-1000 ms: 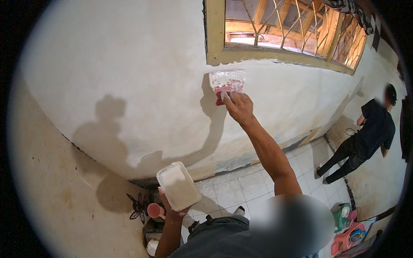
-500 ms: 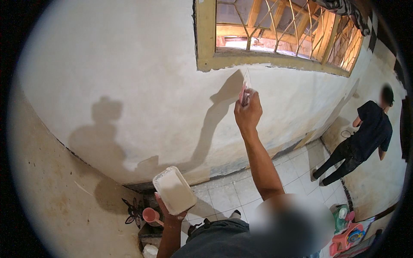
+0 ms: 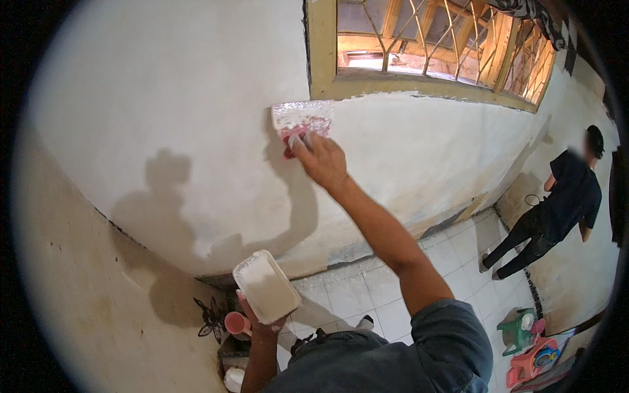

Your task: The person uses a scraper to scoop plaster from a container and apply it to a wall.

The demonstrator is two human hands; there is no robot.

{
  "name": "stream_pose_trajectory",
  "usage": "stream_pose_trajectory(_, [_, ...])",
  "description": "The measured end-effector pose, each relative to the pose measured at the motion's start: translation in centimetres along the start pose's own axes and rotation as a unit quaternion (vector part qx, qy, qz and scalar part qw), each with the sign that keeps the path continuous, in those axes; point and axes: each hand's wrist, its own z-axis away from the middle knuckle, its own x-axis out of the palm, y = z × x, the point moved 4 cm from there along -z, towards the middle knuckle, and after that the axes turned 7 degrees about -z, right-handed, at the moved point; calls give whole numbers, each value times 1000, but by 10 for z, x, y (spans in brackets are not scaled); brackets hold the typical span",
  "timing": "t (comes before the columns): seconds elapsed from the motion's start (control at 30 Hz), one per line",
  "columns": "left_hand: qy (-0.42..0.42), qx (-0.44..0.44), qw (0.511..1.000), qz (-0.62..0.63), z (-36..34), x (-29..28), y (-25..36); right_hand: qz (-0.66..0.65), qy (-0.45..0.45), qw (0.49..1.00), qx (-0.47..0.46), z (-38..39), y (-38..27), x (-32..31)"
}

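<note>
My right hand point(image 3: 321, 157) is closed around the red handle of a wide putty scraper point(image 3: 303, 118). Its broad blade, smeared with white paste, lies against or very near the white wall point(image 3: 190, 72), just below the window's lower left corner. Lower down, my left hand point(image 3: 262, 322) supports a white rectangular plastic tub point(image 3: 283, 310) from beneath, tilted a little. Off-white paste point(image 3: 259, 275) lies inside it. Most of the left fingers are hidden behind the tub.
A yellow window frame point(image 3: 321, 59) with metal bars is above. At right, another person point(image 3: 570, 196) in dark clothes faces the side wall. A pink dipper point(image 3: 237, 322) is beside my left forearm. Green and pink plastic items point(image 3: 524, 367) stand on the tiled floor point(image 3: 347, 295).
My right hand has moved left along the wall and turned the scraper, so its blade now shows broad side on. The tub in my left hand has hardly moved.
</note>
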Motion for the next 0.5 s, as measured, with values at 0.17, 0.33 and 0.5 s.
stream_pose_trajectory(0.17, [31,10,999,3,-7,-16,0,-22,-95,992,-80,117,-10,23])
stream_pose_trajectory(0.33, [-38,-23,999,25,-11,-3,10,-272,-159,924,218,68,-103,-41])
stream_pose_trajectory(0.5, [-110,-29,993,31,-21,-3,11,-516,-257,727,373,50,-156,-29])
